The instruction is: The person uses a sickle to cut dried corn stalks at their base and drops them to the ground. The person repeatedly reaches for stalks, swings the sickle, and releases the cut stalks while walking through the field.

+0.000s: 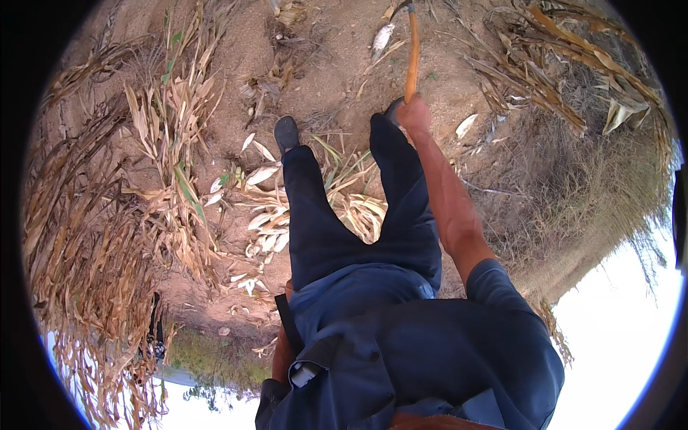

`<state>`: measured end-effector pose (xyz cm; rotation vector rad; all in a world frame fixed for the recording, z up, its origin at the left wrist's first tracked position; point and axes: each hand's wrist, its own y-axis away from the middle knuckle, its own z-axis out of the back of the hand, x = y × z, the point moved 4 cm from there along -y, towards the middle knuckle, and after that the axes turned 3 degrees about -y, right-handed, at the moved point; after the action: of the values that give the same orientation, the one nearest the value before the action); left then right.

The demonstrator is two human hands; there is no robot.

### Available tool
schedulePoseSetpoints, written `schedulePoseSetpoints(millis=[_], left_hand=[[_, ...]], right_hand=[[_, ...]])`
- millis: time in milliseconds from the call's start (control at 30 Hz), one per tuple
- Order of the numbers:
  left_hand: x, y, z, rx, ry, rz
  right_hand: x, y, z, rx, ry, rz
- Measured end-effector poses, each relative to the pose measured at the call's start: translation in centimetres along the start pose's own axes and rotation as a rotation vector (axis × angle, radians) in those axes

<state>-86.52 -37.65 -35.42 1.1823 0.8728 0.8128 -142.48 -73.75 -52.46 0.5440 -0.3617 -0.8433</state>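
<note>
My right hand point(414, 114) is closed around the lower end of a curved wooden handle point(413, 54). A dark metal head point(403, 6) sits at the handle's far end, cut by the top edge of the picture; sickle or small hoe, I cannot tell. Close beside that head, a pale ear of corn point(382, 38) lies on the soil. My left arm point(282, 352) hangs along my side, and its hand is out of view behind my body. Dry corn leaves and pale husks point(269, 223) lie on the ground around my legs.
Dry corn stalks point(80, 236) stand thickly on the left. More stalks point(564, 59) lie in a heap at the upper right, beside dry brush point(570, 177). A dark shape point(156, 328), possibly a person, shows partly behind the left stalks. Bare reddish soil point(333, 59) lies ahead.
</note>
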Motion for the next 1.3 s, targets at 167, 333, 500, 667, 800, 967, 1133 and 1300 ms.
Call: schedulePoseSetpoints(millis=[167,333,500,667,800,967,1133,1300], left_hand=[[-0.5,0.3,2.1,0.020,-0.059,0.009],[-1.1,1.6,3.7,0.010,-0.113,0.020],[-3.8,2.1,6.2,0.020,-0.195,0.000],[-8.1,1.8,8.4,0.035,-0.322,-0.064],[-11.1,-0.4,8.6,0.090,-0.454,-0.167],[-16.6,-3.4,8.6,0.159,-0.711,-0.423],[-23.0,-5.0,6.5,0.214,-0.927,-0.759],[-32.6,-4.0,1.1,0.100,-0.899,-0.361]], right_hand=[[0.9,-7.3,3.8,0.083,0.267,0.123],[1.6,-4.2,2.2,0.175,0.417,0.272],[-1.1,8.5,2.0,0.690,0.502,0.434],[-5.4,13.3,5.2,0.813,0.259,0.196],[-8.4,13.0,6.7,0.549,-0.186,0.023],[-12.9,15.6,9.4,0.471,-1.256,-0.468],[-21.2,17.5,9.6,0.282,-1.677,-0.753],[-27.2,16.3,11.4,-0.146,-1.920,-0.933]])
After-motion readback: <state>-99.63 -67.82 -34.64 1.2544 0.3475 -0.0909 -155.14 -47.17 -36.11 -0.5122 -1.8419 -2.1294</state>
